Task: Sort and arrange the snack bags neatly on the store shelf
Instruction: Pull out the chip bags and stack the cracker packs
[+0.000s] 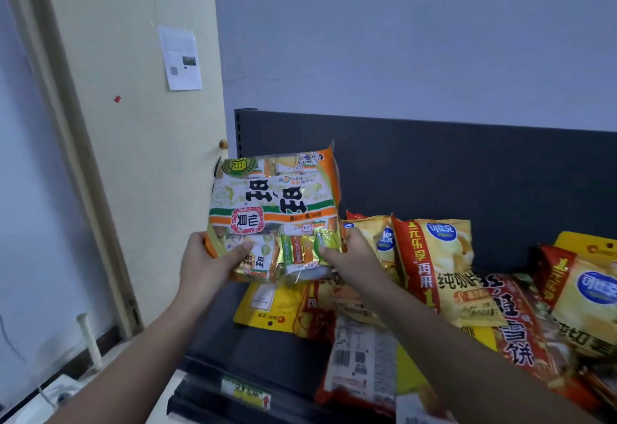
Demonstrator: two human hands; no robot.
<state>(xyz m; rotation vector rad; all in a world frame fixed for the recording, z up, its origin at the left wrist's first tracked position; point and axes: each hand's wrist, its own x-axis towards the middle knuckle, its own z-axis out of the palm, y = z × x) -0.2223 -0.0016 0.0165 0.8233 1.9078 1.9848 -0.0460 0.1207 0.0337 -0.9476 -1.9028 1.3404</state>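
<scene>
A large orange, white and green rice-cracker bag [273, 203] is held upside down in the air above the left end of the dark shelf [260, 353]. My left hand [207, 263] grips its lower left corner, thumb on the front. My right hand [350, 253] grips its lower right corner. Behind and to the right, yellow chip bags [440, 263] lean against the dark back panel [467, 169]. A red rice-cracker bag [521, 323] and several other bags lie in a loose pile on the shelf.
A flat yellow packet [263, 306] lies on the shelf under the held bag. A white-backed packet [360, 367] lies near the front edge. A cream door [133, 143] with a brass knob [223, 144] stands left of the shelf. A price label [247, 393] sits on the shelf's front rail.
</scene>
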